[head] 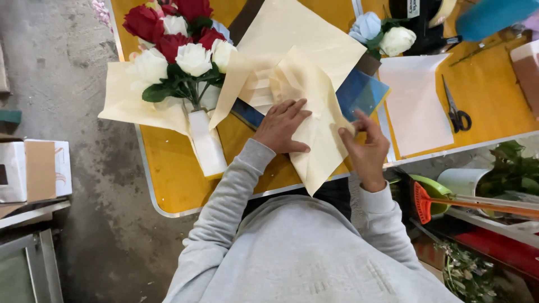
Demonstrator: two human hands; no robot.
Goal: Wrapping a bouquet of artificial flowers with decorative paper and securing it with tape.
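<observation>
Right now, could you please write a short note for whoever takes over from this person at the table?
Left hand: flat, pressing the cream wrapping paper onto the yellow table.
Right hand: pinching the paper's right edge.
Bouquet of red and white roses lies to the left, partly wrapped in cream paper.
Scissors lie to the right, beside a white sheet.
Done: paper shows pleat folds.
Left: the sheet is not yet around the bouquet.
</observation>
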